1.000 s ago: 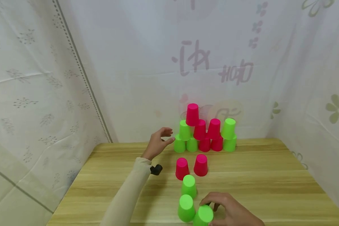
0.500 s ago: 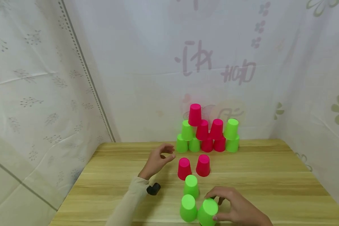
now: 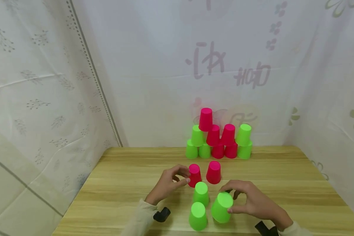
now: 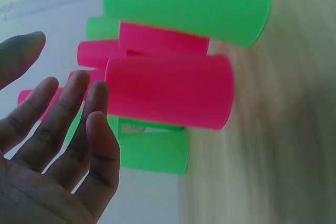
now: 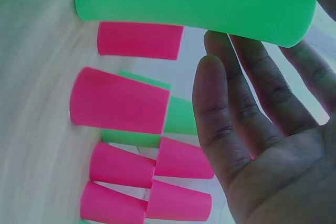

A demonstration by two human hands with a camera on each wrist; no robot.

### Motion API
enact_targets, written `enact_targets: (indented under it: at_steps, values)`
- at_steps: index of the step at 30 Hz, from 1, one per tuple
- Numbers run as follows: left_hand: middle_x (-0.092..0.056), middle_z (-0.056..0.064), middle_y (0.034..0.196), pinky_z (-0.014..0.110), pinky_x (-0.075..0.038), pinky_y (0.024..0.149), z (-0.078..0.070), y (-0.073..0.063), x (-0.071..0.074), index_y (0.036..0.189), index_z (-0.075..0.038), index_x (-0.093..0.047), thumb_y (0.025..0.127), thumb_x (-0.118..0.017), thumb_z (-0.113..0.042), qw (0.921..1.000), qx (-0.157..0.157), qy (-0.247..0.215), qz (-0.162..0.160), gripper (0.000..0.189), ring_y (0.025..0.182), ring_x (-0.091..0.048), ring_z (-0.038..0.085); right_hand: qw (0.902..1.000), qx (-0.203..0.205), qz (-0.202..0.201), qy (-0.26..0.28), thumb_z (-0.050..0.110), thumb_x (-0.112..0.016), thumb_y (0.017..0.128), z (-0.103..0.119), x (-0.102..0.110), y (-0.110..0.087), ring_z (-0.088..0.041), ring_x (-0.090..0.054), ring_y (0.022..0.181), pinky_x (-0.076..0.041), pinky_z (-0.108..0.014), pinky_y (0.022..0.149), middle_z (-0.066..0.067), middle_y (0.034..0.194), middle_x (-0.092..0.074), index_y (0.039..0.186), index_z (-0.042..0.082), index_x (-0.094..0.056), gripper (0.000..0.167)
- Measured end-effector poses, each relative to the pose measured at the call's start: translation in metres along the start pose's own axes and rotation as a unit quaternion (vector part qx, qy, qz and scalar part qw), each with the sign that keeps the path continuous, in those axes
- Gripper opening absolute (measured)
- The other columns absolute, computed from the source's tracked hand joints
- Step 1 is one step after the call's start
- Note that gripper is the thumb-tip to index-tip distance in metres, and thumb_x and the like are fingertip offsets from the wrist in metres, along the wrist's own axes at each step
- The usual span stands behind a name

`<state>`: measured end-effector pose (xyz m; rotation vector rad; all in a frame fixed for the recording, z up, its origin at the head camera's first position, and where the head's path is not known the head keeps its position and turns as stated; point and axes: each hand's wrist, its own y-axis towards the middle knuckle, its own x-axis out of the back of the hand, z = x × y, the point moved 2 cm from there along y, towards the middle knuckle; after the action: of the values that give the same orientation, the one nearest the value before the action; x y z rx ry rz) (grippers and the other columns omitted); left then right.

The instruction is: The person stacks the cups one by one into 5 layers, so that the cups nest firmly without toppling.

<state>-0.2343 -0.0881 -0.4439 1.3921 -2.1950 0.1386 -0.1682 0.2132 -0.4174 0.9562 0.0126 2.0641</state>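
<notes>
My right hand (image 3: 255, 200) pinches an upside-down green cup (image 3: 220, 210) between thumb and fingers; the cup leans a little. In the right wrist view, this green cup (image 5: 194, 1) crosses the top, with fingertips along its side. My left hand (image 3: 168, 184) is beside the left of two pink cups (image 3: 195, 177), its fingers loosely bent. The left wrist view shows those fingers (image 4: 44, 135) spread with nothing between them, near a pink cup (image 4: 170, 90). The other pink cup (image 3: 213, 172) stands to the right. Two more green cups (image 3: 201, 194) (image 3: 198, 217) stand between my hands.
At the back of the wooden table (image 3: 129, 170), a two-row wall of green and pink cups (image 3: 217, 151) carries one pink cup (image 3: 206, 120) on top at the left. A patterned white curtain (image 3: 153, 98) hangs behind and at both sides.
My right hand has moved the green cup forward and slightly right, away from the front green cup. My left hand has come back from the cup wall to beside the left pink cup.
</notes>
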Motion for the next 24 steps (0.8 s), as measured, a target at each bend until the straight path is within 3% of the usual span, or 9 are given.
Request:
enact_targets:
  at_steps: [4,11,19,24]
  values:
    - [-0.074,0.013,0.112,0.024,-0.052,0.079,-0.001,-0.012,-0.006,0.12,-0.011,-0.065,0.095,-0.07,-0.024,0.9998,-0.003,-0.01,0.016,0.029,0.101,-0.069,0.014,1.0,-0.004,0.005,-0.001,0.029,-0.081,0.085,-0.003,0.009,0.007,-0.004,-0.063,0.096,-0.058,-0.026,0.071,0.003,0.112,-0.072,0.12,0.02,-0.066,0.039]
    - [-0.074,0.006,0.108,0.022,-0.054,0.078,-0.002,-0.03,-0.018,0.117,-0.014,-0.066,0.096,-0.068,-0.027,0.9991,-0.001,-0.018,0.039,0.025,0.098,-0.068,0.006,0.9995,-0.027,0.012,-0.009,0.025,-0.081,0.085,-0.013,0.026,0.017,-0.004,-0.063,0.097,-0.058,-0.028,0.074,0.005,0.112,-0.072,0.12,0.019,-0.067,0.037]
    - [-0.074,0.007,0.118,0.023,-0.054,0.08,0.001,-0.045,-0.026,0.124,-0.015,-0.067,0.095,-0.07,-0.027,0.9964,-0.019,-0.046,0.068,0.031,0.106,-0.071,0.027,0.9983,-0.045,0.014,-0.033,0.024,-0.081,0.085,-0.017,0.046,0.03,-0.003,-0.062,0.096,-0.058,-0.027,0.073,0.003,0.114,-0.071,0.121,0.018,-0.067,0.04]
    - [-0.073,0.004,0.121,0.026,-0.055,0.082,0.002,-0.05,-0.03,0.127,-0.017,-0.066,0.094,-0.071,-0.028,0.9946,-0.026,-0.048,0.088,0.036,0.11,-0.07,0.027,0.9974,-0.057,0.02,-0.04,0.025,-0.08,0.086,-0.017,0.058,0.038,-0.004,-0.062,0.097,-0.057,-0.026,0.074,0.002,0.113,-0.07,0.123,0.018,-0.066,0.04]
